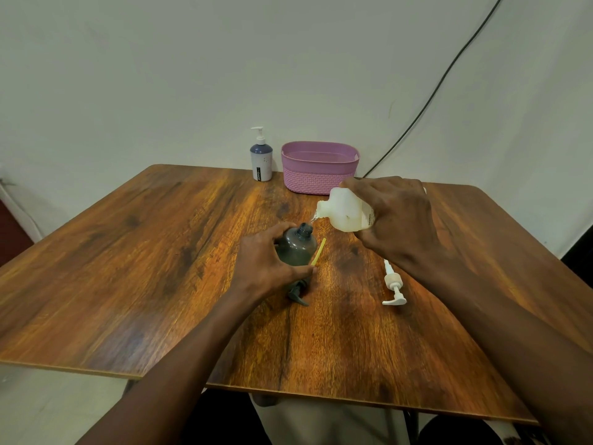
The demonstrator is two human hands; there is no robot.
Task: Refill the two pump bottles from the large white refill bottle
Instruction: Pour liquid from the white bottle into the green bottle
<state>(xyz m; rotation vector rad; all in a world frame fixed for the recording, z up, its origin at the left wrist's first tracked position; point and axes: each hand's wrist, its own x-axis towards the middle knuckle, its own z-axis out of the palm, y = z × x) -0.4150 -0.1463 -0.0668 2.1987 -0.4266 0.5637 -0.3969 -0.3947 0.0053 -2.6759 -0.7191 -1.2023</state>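
My right hand (pixel 396 220) grips the large white refill bottle (pixel 345 211), tipped on its side with its mouth pointing left. A thin clear stream runs from that mouth into the open neck of a dark grey bottle (pixel 296 247) standing on the wooden table (pixel 128 268). My left hand (pixel 268 266) holds this grey bottle around its body. A grey pump head (pixel 297 292) with a yellow tube (pixel 318 252) lies beside it. A white pump head (pixel 394 285) lies on the table to the right. A second pump bottle (pixel 261 157), white with a blue top, stands at the far edge.
A purple plastic basket (pixel 319 170) stands at the back of the table, next to the white-and-blue pump bottle. A black cable (pixel 433 91) runs down the wall behind it. The table's near edge is close to my body.
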